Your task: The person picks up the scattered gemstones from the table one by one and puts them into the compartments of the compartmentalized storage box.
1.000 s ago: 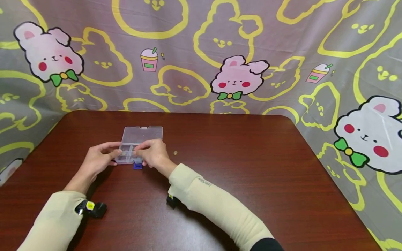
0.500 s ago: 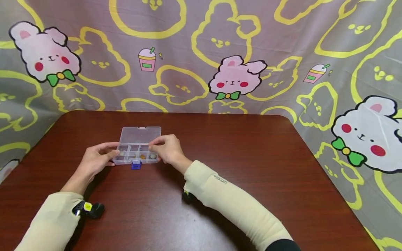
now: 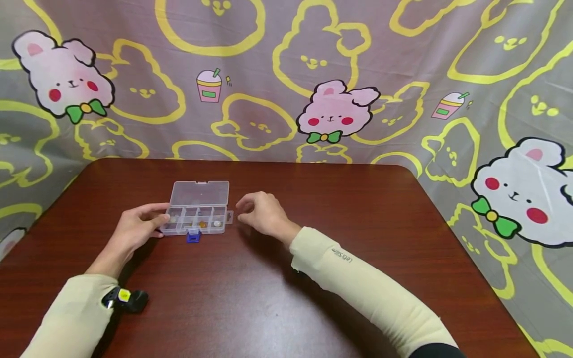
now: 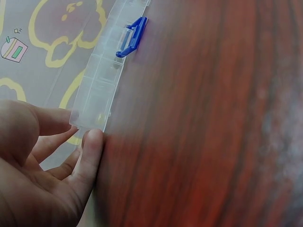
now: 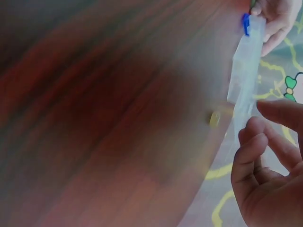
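A clear plastic compartment box (image 3: 181, 230) stands on the table with its lid (image 3: 200, 194) raised at the back. A blue latch (image 3: 193, 236) hangs from its front. Small pieces lie in it, among them an orange one (image 3: 203, 224) and a white one (image 3: 217, 223). My left hand (image 3: 136, 226) grips the box's left end, thumb in front, as the left wrist view shows too. Just right of the box, my right hand (image 3: 265, 215) hovers with bent fingers and nothing visible between them. In the right wrist view a small yellowish disc (image 5: 215, 118) is near its fingertips; the head view hides it.
A brown wooden table (image 3: 286, 298) carries the box, which sits toward its far left. Behind the table hangs a patterned cloth (image 3: 259, 59). A clear hanging tab (image 3: 230, 217) sticks out from the box's right side.
My right hand has moved right, from over the box's compartments to beyond its right side. My left hand keeps hold of the left end. The disc seen earlier is hidden in the head view.
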Action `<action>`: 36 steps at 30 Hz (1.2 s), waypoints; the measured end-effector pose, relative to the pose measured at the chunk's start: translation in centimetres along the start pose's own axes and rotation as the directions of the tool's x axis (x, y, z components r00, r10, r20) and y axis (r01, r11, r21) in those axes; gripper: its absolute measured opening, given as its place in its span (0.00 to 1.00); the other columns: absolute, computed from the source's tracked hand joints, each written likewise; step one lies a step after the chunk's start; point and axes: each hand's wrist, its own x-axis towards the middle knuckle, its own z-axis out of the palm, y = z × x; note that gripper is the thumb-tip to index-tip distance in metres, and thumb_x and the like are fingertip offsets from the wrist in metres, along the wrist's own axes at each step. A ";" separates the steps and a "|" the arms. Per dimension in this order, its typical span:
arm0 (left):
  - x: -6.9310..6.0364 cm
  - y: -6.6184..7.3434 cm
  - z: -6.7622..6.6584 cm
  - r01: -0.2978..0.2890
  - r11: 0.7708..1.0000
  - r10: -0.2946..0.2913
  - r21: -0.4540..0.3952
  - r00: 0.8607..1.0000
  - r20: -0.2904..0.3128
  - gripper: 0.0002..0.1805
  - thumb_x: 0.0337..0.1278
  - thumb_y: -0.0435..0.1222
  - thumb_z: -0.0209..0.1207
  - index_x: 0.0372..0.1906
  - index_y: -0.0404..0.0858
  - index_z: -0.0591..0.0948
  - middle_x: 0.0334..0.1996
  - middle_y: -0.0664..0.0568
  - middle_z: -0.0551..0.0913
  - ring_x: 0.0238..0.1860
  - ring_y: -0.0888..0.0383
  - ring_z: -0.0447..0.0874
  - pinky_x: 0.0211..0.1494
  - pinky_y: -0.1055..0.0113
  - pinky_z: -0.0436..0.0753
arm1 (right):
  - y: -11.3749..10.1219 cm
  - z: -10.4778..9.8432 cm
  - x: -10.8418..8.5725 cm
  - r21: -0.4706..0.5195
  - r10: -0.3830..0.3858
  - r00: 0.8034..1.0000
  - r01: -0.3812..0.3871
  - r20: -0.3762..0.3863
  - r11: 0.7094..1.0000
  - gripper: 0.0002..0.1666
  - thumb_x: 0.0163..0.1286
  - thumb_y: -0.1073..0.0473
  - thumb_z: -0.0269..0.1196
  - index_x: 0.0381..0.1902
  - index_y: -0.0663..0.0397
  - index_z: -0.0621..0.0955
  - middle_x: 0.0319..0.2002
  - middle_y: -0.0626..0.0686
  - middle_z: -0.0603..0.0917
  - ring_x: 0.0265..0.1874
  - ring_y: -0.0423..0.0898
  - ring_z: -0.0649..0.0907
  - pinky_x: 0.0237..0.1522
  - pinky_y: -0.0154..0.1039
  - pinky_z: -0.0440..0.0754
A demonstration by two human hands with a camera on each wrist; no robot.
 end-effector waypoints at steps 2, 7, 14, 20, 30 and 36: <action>0.0 0.0 0.0 -0.001 1.000 0.001 0.002 1.000 0.000 0.21 0.69 0.31 0.60 0.63 0.26 0.76 0.46 0.31 0.82 0.30 0.63 0.81 0.30 0.67 0.86 | 0.5 -0.4 -0.1 -0.054 0.005 1.000 -0.003 0.026 0.999 0.15 0.62 0.58 0.72 0.48 0.49 0.87 0.41 0.48 0.87 0.41 0.42 0.84 0.43 0.37 0.81; 0.0 0.0 0.0 -0.004 1.000 0.004 -0.001 1.000 0.001 0.22 0.69 0.31 0.60 0.63 0.26 0.76 0.46 0.32 0.82 0.30 0.64 0.80 0.29 0.67 0.86 | 1.6 -0.9 -0.3 -0.111 0.026 0.997 -0.017 0.072 0.994 0.20 0.63 0.55 0.73 0.53 0.49 0.85 0.46 0.51 0.85 0.48 0.47 0.82 0.47 0.44 0.82; 0.1 0.0 0.0 -0.003 1.000 0.003 -0.006 1.000 0.002 0.22 0.69 0.31 0.60 0.63 0.26 0.76 0.46 0.32 0.83 0.30 0.64 0.81 0.30 0.67 0.86 | 2.7 -0.9 -0.3 -0.137 0.022 0.993 -0.005 0.119 0.991 0.23 0.60 0.57 0.75 0.55 0.47 0.85 0.47 0.50 0.82 0.49 0.46 0.80 0.50 0.43 0.80; 0.1 0.0 0.0 0.000 1.000 0.000 -0.008 1.000 0.003 0.22 0.69 0.31 0.60 0.63 0.26 0.76 0.46 0.32 0.83 0.30 0.64 0.80 0.30 0.68 0.86 | 3.1 -0.6 0.0 -0.042 0.013 0.986 -0.006 0.169 0.999 0.21 0.61 0.60 0.74 0.53 0.50 0.86 0.45 0.50 0.84 0.47 0.45 0.81 0.50 0.41 0.80; 0.0 0.2 0.0 0.007 1.000 -0.007 0.013 1.000 0.004 0.22 0.69 0.31 0.59 0.64 0.27 0.76 0.47 0.32 0.81 0.30 0.61 0.80 0.30 0.68 0.86 | 3.2 -0.3 0.6 0.048 0.037 0.988 -0.045 0.148 0.998 0.16 0.61 0.63 0.74 0.47 0.55 0.87 0.38 0.50 0.86 0.39 0.43 0.82 0.39 0.34 0.80; 0.0 0.2 0.0 0.011 1.000 -0.011 0.007 1.000 0.010 0.22 0.69 0.31 0.60 0.64 0.26 0.76 0.46 0.32 0.82 0.30 0.62 0.80 0.30 0.68 0.86 | 3.3 0.0 1.0 0.109 0.086 0.983 -0.104 0.164 0.989 0.13 0.61 0.63 0.74 0.44 0.54 0.88 0.32 0.46 0.85 0.33 0.41 0.81 0.33 0.32 0.78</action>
